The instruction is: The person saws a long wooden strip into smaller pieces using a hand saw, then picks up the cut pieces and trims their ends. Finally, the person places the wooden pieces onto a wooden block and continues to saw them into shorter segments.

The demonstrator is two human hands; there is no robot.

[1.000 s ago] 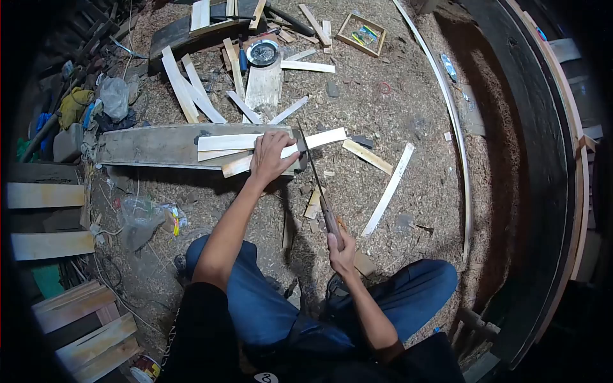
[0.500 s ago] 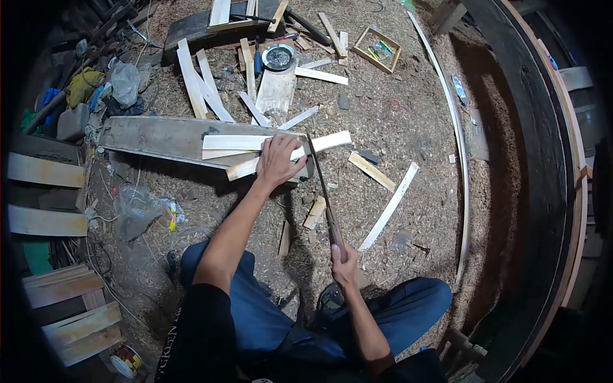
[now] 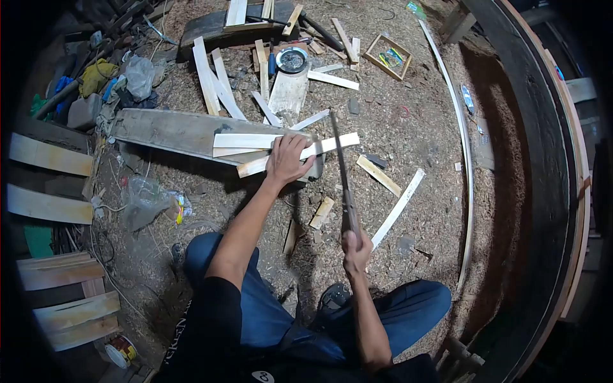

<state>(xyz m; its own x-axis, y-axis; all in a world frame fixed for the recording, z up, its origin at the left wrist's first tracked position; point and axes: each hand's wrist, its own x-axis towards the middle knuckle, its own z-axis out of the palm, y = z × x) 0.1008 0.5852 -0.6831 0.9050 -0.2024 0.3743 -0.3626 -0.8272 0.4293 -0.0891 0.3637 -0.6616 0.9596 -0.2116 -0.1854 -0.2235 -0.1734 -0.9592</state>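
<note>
My left hand [image 3: 288, 156] grips a pale wood strip [image 3: 254, 168] and presses it on the end of a grey wooden plank [image 3: 169, 131]. The strip lies slanted, its far end jutting right past the plank. Two more pale strips [image 3: 242, 140] lie under or beside my fingers. In my right hand [image 3: 357, 249], closed round the handle, is a long narrow dark blade [image 3: 340, 156], seen nearly edge-on. It points away from me and overlaps the strip's jutting end in this view.
Cut wood pieces [image 3: 378, 175] and a long white strip [image 3: 399, 208] lie on the chip-covered ground. Beyond the plank are a round dish [image 3: 292, 60] and a small wooden box [image 3: 388, 75]. A plastic bag [image 3: 145, 201] lies left; a large curved board [image 3: 549, 159] stands right.
The long blade has shifted right along the strip, and its tip has come farther away from me. My left hand still holds the strip on the plank. The whole view has shifted slightly.
</note>
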